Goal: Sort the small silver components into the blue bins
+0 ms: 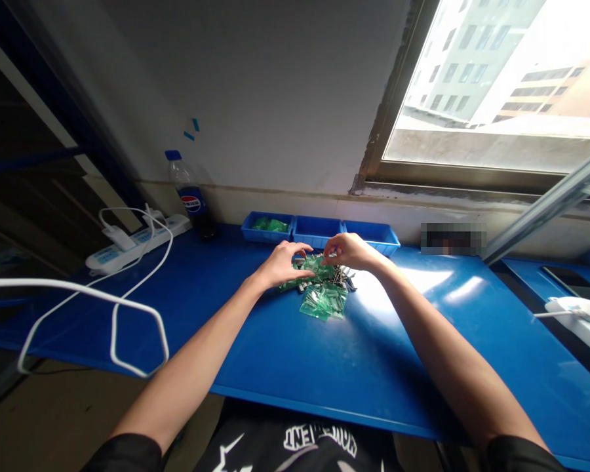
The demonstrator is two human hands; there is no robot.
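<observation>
My left hand point(284, 263) is beside a heap of small parts, thumb and fingers apart, with its thumb close to a green plastic bag point(315, 265). At the right edge of that bag, the fingers of my right hand point(350, 252) are curled together in a pinch. Loose metal pieces point(343, 278), thin and silvery, lie under and beside the right hand. In front of the heap, more green bags point(324, 301) lie flat on the blue table point(295, 360) with small pieces showing through. My hands partly cover the heap.
Behind the heap stand three blue bins; the left bin point(246, 229) holds green bags, beside the middle bin point(317, 228) and right bin point(379, 237). A cola bottle point(193, 200), a power strip point(142, 242) and a looping white cable point(115, 321) are at the left.
</observation>
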